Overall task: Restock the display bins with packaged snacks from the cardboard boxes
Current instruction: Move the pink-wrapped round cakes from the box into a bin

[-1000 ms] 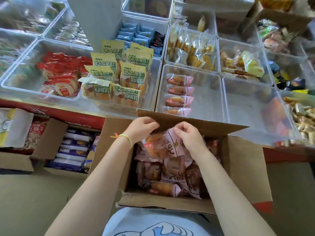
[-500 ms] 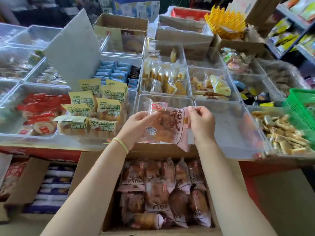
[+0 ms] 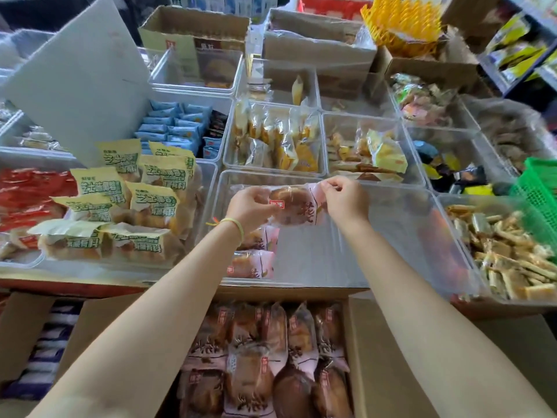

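Note:
A pink-wrapped bread packet (image 3: 297, 208) hangs inside the clear display bin (image 3: 376, 236), near its far left corner. My left hand (image 3: 250, 208) grips the packet's left end, and my right hand (image 3: 345, 200) pinches its right end. Two more pink packets (image 3: 253, 262) lie along the bin's left side below my left wrist. The open cardboard box (image 3: 385, 357) under my arms holds several of the same packets (image 3: 271, 357).
Clear bins all round hold other snacks: green-labelled bread (image 3: 135, 206) to the left, red packets (image 3: 27, 194), blue packs (image 3: 174, 128), yellow cakes (image 3: 280, 140), stick biscuits (image 3: 506, 251) to the right. A green basket (image 3: 539, 188) stands at the right edge.
Both hands lifted one pink packet out of the cardboard box and carried it forward into the clear bin, lowering it toward the far left corner.

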Motion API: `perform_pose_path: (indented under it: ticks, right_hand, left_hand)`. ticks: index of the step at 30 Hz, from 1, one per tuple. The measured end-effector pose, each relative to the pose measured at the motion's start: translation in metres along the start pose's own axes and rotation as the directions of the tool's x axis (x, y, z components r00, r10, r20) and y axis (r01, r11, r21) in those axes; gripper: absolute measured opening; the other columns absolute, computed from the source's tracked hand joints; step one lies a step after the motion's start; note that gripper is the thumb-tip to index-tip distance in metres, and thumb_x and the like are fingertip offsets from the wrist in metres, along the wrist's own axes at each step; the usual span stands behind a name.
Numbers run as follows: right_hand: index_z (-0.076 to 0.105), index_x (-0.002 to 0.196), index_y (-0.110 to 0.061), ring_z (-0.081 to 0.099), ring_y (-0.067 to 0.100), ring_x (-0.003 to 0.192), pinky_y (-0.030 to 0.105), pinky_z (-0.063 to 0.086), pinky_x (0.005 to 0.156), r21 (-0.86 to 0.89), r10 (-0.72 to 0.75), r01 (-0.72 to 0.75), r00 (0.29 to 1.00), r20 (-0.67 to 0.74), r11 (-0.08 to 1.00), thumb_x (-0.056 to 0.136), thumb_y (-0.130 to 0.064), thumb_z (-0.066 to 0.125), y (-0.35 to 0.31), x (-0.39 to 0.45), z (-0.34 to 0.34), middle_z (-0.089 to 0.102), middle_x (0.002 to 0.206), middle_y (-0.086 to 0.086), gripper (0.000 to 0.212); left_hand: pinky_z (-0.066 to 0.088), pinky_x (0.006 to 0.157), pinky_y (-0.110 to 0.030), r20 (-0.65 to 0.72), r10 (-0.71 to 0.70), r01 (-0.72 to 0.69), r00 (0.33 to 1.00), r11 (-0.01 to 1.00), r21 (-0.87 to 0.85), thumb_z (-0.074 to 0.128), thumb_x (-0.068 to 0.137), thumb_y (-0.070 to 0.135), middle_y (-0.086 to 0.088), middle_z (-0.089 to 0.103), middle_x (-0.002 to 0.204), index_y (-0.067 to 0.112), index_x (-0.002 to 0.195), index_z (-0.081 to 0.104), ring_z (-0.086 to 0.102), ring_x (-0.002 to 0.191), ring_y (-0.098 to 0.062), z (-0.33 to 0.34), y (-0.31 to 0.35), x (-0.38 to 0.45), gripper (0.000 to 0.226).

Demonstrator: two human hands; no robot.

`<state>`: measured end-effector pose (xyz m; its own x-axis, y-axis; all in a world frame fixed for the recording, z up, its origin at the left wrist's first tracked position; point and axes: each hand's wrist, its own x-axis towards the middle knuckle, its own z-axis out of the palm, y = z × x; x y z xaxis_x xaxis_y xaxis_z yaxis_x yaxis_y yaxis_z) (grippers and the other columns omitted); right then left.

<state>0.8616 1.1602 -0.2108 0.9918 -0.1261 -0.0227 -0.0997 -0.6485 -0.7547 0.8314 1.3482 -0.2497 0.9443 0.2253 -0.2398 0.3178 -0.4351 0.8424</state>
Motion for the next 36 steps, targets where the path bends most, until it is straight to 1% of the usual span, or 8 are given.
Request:
perform_pose_path:
  ticks: [5,7,9,12,17,27,32,36]
  right_hand:
    - [0.074,0.091,-0.012,0.059,0.021,0.087,0.022,0.034,0.068,-0.066,0.017,-0.02,0.999,-0.039,0.998,0.093,-0.018,0.056,0.02,0.041,0.013,0.068,0.099,0.006,0.018]
    - [0.071,0.094,-0.011,0.057,0.023,0.094,0.021,0.032,0.073,-0.117,0.022,-0.028,0.998,-0.056,0.993,0.094,-0.018,0.055,0.027,0.05,0.022,0.061,0.115,0.011,0.018]
    - [0.069,0.098,-0.008,0.058,0.028,0.099,0.022,0.031,0.074,-0.155,0.026,-0.036,0.998,-0.066,0.987,0.097,-0.018,0.052,0.03,0.055,0.031,0.053,0.125,0.014,0.02]
    - [0.068,0.102,-0.006,0.06,0.031,0.097,0.028,0.037,0.074,-0.217,0.029,-0.053,0.993,-0.112,0.975,0.099,-0.019,0.047,0.027,0.064,0.041,0.048,0.128,0.013,0.025]
    - [0.064,0.106,-0.002,0.061,0.039,0.1,0.039,0.045,0.081,-0.224,-0.003,-0.03,0.989,-0.146,0.974,0.102,-0.019,0.043,0.019,0.075,0.057,0.048,0.13,0.014,0.027]
    - [0.053,0.098,-0.004,0.054,0.034,0.102,0.036,0.039,0.078,-0.136,-0.041,0.039,0.999,-0.01,0.99,0.098,-0.006,0.04,0.036,0.08,0.088,0.055,0.114,0.018,0.013]
    - [0.047,0.122,-0.001,0.054,0.034,0.101,0.032,0.036,0.074,-0.189,0.109,-0.105,0.994,0.012,0.976,0.1,-0.008,0.043,0.057,0.083,0.088,0.046,0.129,0.02,0.023]
    - [0.045,0.124,-0.008,0.052,0.037,0.109,0.041,0.05,0.08,-0.416,-0.135,0.153,0.988,0.072,0.896,0.092,0.002,0.048,0.055,0.07,0.099,0.035,0.135,0.021,0.034]
  left_hand:
    - [0.058,0.088,-0.04,0.03,-0.108,0.112,0.994,0.97,-0.218,0.072,0.077,0.017,-0.005,0.072,0.103,0.01,0.124,0.062,0.071,0.091,-0.023,0.03,-0.01,0.04,0.048]
    - [0.058,0.078,-0.022,0.028,-0.124,0.127,0.992,0.974,-0.19,0.063,0.085,0.009,-0.005,0.067,0.11,0.01,0.132,0.055,0.068,0.091,-0.022,0.042,-0.015,0.049,0.047]
    - [0.053,0.073,-0.017,-0.024,-0.063,0.064,0.998,0.996,0.059,0.056,0.087,0.01,-0.008,0.062,0.116,0.011,0.129,0.056,0.063,0.095,-0.022,0.051,-0.019,0.053,0.042]
    - [0.034,0.11,-0.045,-0.006,-0.019,0.019,1.0,0.858,0.513,0.055,0.091,0.026,-0.011,0.038,0.15,0.019,0.144,0.043,0.034,0.137,-0.034,0.058,-0.034,0.056,0.055]
    - [0.015,0.115,-0.061,0.147,-0.22,0.06,0.964,0.723,0.688,0.051,0.093,0.051,-0.001,-0.002,0.165,0.04,0.151,0.026,-0.004,0.15,-0.035,0.058,-0.058,0.06,0.064]
    - [0.039,0.105,-0.052,0.218,-0.052,-0.121,0.975,0.696,0.708,0.058,0.089,0.039,-0.005,0.016,0.159,0.034,0.141,0.04,0.029,0.135,-0.038,0.061,-0.056,0.065,0.056]
    - [0.024,0.116,-0.051,0.385,-0.14,-0.223,0.912,0.618,0.754,0.048,0.095,0.042,-0.01,0.013,0.159,0.034,0.143,0.046,0.016,0.139,-0.044,0.07,-0.051,0.066,0.049]
    - [0.019,0.117,-0.05,0.346,-0.147,-0.181,0.927,0.632,0.753,0.045,0.095,0.046,-0.012,0.018,0.157,0.016,0.132,0.057,0.011,0.143,-0.045,0.072,-0.059,0.071,0.05]
